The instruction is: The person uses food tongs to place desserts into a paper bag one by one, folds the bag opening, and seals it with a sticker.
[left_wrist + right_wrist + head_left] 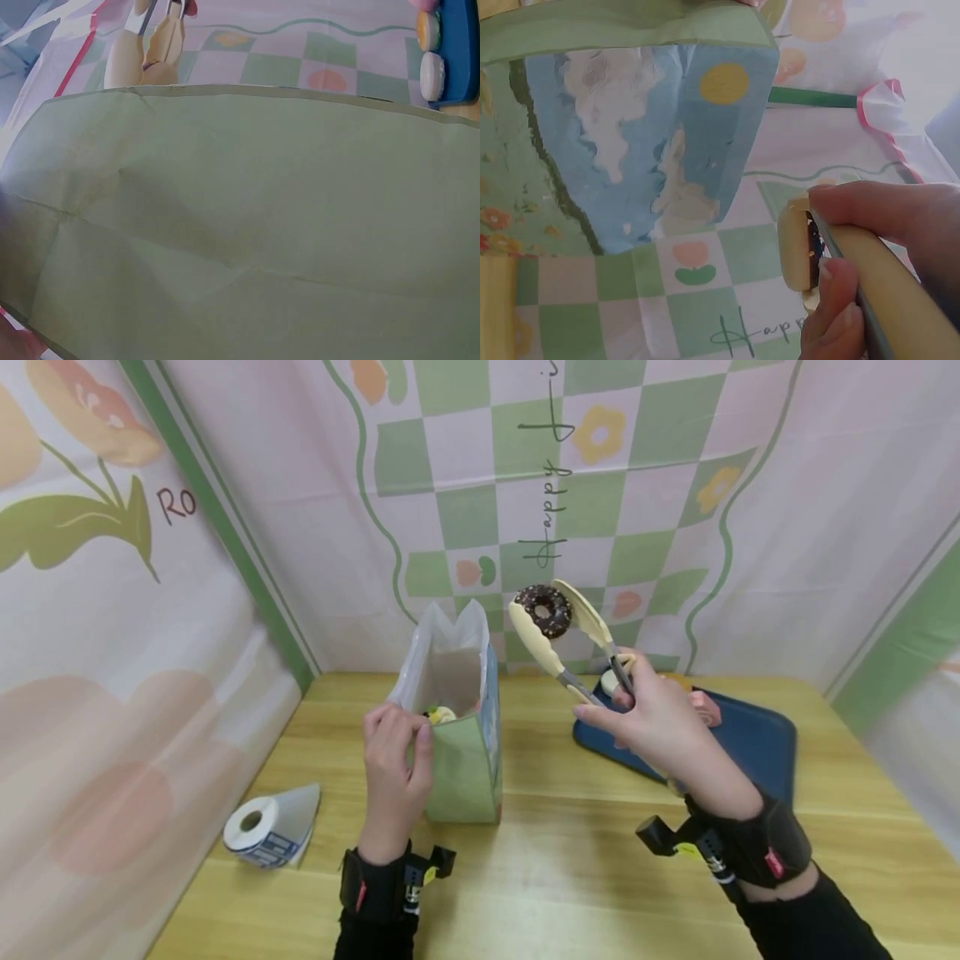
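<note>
My left hand [408,735] pinches the near rim of an open green and blue paper bag [459,764] that stands upright on the wooden table [570,877]. Something yellow [441,714] shows inside the bag. My right hand [615,706] grips cream tongs [570,647], and the tongs clamp a chocolate-glazed donut [545,610] in the air above and to the right of the bag's mouth. The left wrist view is filled by the bag's green side [240,225], with the tongs [150,45] above it. In the right wrist view my fingers [832,300] squeeze the tongs [862,277] around the donut [810,251], beside the bag [630,135].
A dark blue tray [757,739] lies at the back right behind my right hand, with small pastries [433,75] on it. A roll of printed labels [262,828] lies at the front left. Patterned cloth walls close in the table on three sides.
</note>
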`<control>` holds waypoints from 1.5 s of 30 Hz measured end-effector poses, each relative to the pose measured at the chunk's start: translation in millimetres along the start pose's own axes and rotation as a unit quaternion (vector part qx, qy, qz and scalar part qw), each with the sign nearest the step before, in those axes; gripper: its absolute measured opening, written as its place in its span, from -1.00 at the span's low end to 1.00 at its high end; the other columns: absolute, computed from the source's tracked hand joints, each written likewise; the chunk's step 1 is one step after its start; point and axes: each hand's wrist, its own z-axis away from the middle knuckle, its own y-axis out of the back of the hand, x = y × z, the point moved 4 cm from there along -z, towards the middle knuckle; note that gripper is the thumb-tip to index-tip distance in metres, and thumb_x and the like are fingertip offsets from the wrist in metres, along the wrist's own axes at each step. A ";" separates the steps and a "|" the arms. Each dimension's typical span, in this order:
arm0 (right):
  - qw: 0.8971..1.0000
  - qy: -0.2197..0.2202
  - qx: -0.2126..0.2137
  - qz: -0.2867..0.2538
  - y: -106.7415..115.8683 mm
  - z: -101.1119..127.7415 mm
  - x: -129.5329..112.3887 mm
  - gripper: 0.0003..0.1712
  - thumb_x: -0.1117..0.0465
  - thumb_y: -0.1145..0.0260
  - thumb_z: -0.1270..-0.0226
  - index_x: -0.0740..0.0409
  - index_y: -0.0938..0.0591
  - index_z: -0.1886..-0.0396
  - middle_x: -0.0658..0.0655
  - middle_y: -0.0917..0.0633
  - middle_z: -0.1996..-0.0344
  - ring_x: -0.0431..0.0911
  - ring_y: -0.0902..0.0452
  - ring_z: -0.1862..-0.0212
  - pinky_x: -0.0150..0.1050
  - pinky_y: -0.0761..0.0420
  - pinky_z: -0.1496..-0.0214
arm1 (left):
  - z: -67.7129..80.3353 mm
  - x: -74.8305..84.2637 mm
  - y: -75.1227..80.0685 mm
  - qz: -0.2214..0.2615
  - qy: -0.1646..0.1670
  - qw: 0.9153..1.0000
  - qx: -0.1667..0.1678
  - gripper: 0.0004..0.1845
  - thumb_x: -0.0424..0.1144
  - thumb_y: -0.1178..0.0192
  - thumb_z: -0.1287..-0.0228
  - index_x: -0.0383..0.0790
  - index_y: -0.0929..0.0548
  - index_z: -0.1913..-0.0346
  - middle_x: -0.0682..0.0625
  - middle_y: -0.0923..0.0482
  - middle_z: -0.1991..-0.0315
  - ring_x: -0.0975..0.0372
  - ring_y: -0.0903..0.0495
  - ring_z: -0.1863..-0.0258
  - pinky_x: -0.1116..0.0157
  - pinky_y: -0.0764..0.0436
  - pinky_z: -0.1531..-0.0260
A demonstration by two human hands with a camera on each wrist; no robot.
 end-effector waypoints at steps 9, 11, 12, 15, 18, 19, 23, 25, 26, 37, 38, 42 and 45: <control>1.000 0.021 -0.009 0.003 -7.8 -1.5 -20.3 0.10 -0.37 -0.34 -0.12 0.01 -0.05 -0.46 0.09 -0.34 0.41 -0.08 -0.42 0.53 -0.24 -0.36 0.49 | -0.5 -0.6 -0.7 0.004 0.002 1.000 0.000 -0.65 -0.16 0.04 -0.49 -0.27 -0.49 0.46 -0.02 -0.46 0.51 0.17 -0.41 0.41 0.09 -0.34 -0.04; 1.000 0.027 -0.014 0.001 -11.5 -3.1 -24.6 0.05 -0.38 -0.35 -0.11 -0.01 -0.09 -0.40 0.08 -0.34 0.41 -0.09 -0.38 0.55 -0.24 -0.34 0.50 | -0.5 -0.8 -0.7 0.004 0.002 1.000 0.001 -0.65 -0.16 0.04 -0.49 -0.28 -0.50 0.46 -0.02 -0.46 0.51 0.17 -0.42 0.40 0.09 -0.34 -0.05; 0.999 0.030 -0.018 -0.005 -13.8 -3.9 -26.3 0.01 -0.36 -0.36 -0.11 -0.03 -0.11 -0.38 0.08 -0.34 0.42 -0.08 -0.38 0.55 -0.24 -0.36 0.50 | -0.4 -1.0 -0.7 0.004 0.003 1.000 0.001 -0.65 -0.16 0.04 -0.49 -0.28 -0.50 0.46 -0.02 -0.46 0.51 0.17 -0.42 0.40 0.10 -0.34 -0.05; 0.998 0.040 -0.034 -0.031 -21.1 -5.9 -31.1 -0.04 -0.30 -0.40 -0.12 -0.07 -0.14 -0.36 0.09 -0.35 0.41 -0.09 -0.38 0.55 -0.23 -0.44 0.49 | -0.1 -1.3 -0.8 0.002 0.002 1.000 0.002 -0.66 -0.17 0.04 -0.49 -0.28 -0.50 0.45 -0.03 -0.46 0.51 0.16 -0.42 0.40 0.09 -0.34 -0.04; 0.996 0.048 -0.049 -0.053 -27.1 -6.1 -34.8 -0.08 -0.24 -0.42 -0.13 -0.08 -0.16 -0.35 0.11 -0.36 0.41 -0.08 -0.42 0.55 -0.21 -0.48 0.48 | 0.1 -1.1 -1.0 -0.001 0.002 1.000 0.001 -0.66 -0.17 0.03 -0.48 -0.28 -0.50 0.45 -0.03 -0.46 0.51 0.16 -0.42 0.40 0.08 -0.34 -0.04; 0.996 0.050 -0.051 -0.054 -28.7 -6.0 -36.0 -0.08 -0.23 -0.42 -0.14 -0.07 -0.16 -0.35 0.11 -0.36 0.41 -0.08 -0.43 0.54 -0.21 -0.48 0.47 | -0.1 -1.1 -1.0 -0.001 0.003 1.000 0.001 -0.66 -0.17 0.03 -0.48 -0.28 -0.50 0.45 -0.03 -0.46 0.51 0.16 -0.42 0.40 0.09 -0.34 -0.05; 0.996 0.053 -0.061 -0.050 -33.3 -5.8 -40.0 -0.06 -0.18 -0.42 -0.17 -0.04 -0.13 -0.40 0.11 -0.37 0.41 -0.06 -0.46 0.54 -0.20 -0.48 0.46 | -0.3 -1.0 -1.2 -0.003 0.004 1.000 -0.001 -0.66 -0.17 0.03 -0.48 -0.28 -0.50 0.45 -0.03 -0.47 0.51 0.16 -0.43 0.40 0.09 -0.34 -0.05; 0.995 0.052 -0.066 -0.048 -35.6 -5.7 -42.4 -0.04 -0.17 -0.42 -0.18 -0.05 -0.12 -0.43 0.10 -0.37 0.41 -0.06 -0.46 0.54 -0.19 -0.49 0.44 | -0.5 -1.1 -1.2 -0.003 0.006 1.000 -0.001 -0.66 -0.17 0.03 -0.48 -0.28 -0.51 0.45 -0.03 -0.47 0.51 0.15 -0.43 0.40 0.09 -0.34 -0.05; 0.995 0.052 -0.070 -0.048 -36.9 -5.8 -43.4 -0.04 -0.17 -0.42 -0.18 -0.06 -0.11 -0.44 0.10 -0.38 0.41 -0.06 -0.46 0.54 -0.19 -0.49 0.44 | -0.6 -1.0 -1.2 -0.004 0.006 1.000 -0.001 -0.65 -0.16 0.03 -0.48 -0.28 -0.51 0.46 -0.04 -0.47 0.51 0.15 -0.43 0.40 0.09 -0.34 -0.05; 0.990 0.049 -0.112 -0.074 -50.3 -5.8 -53.7 -0.19 -0.22 -0.46 -0.10 -0.13 -0.25 -0.22 0.08 -0.38 0.45 -0.04 -0.48 0.53 -0.17 -0.51 0.46 | 0.5 -0.4 -0.9 -0.001 0.012 1.000 -0.017 -0.69 -0.17 -0.01 -0.45 -0.29 -0.53 0.42 -0.05 -0.49 0.48 0.14 -0.45 0.37 0.09 -0.33 -0.07; 0.990 0.050 -0.113 -0.072 -50.8 -5.9 -54.6 -0.21 -0.21 -0.45 -0.11 -0.14 -0.26 -0.22 0.08 -0.39 0.44 -0.04 -0.48 0.53 -0.17 -0.50 0.46 | 0.5 -0.5 -0.9 0.000 0.012 1.000 -0.019 -0.70 -0.18 -0.01 -0.44 -0.29 -0.53 0.42 -0.05 -0.49 0.48 0.14 -0.45 0.37 0.09 -0.33 -0.07; 0.990 0.046 -0.116 -0.064 -52.9 -6.3 -57.0 -0.24 -0.16 -0.46 -0.13 -0.15 -0.26 -0.22 0.09 -0.41 0.43 -0.04 -0.51 0.52 -0.17 -0.52 0.45 | 0.1 -0.6 -0.7 -0.001 0.013 1.000 -0.021 -0.71 -0.18 -0.01 -0.44 -0.28 -0.53 0.42 -0.04 -0.49 0.48 0.15 -0.45 0.37 0.09 -0.33 -0.07; 0.991 0.040 -0.116 -0.060 -54.5 -7.0 -58.6 -0.18 -0.19 -0.49 -0.07 -0.16 -0.26 -0.23 0.09 -0.42 0.42 -0.04 -0.53 0.52 -0.16 -0.54 0.45 | 0.0 -0.8 0.9 -0.001 0.014 1.000 -0.018 -0.70 -0.18 -0.01 -0.43 -0.28 -0.53 0.42 -0.05 -0.50 0.47 0.15 -0.46 0.37 0.09 -0.33 -0.07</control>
